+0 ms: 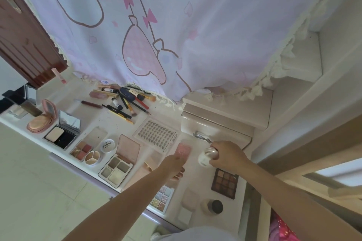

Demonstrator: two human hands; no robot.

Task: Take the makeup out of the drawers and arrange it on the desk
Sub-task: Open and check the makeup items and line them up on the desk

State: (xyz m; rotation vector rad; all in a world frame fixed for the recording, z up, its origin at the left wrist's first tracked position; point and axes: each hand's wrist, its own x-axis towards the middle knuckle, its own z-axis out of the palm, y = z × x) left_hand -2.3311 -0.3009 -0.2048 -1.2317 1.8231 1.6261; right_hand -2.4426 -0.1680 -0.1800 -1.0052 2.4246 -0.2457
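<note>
Makeup lies spread over the white desk (109,121). My right hand (228,155) grips a small white jar with a pearly cap (207,155), just below the closed small drawer unit (217,123) and its metal handle (201,136). My left hand (174,165) reaches over the desk and holds a flat pink case (183,149) by its near end; its fingers curl underneath. Beside the hands lie a brown nine-pan eyeshadow palette (225,182) and a pastel palette (162,197), partly hidden by my left forearm.
A heap of brushes and pencils (125,100) lies at the back. A false-lash tray (156,135), open palettes (117,166), compacts (43,121) and a dark-lidded jar (213,206) fill the desk. A pink cartoon curtain (156,25) hangs behind. The desk's front edge runs lower left.
</note>
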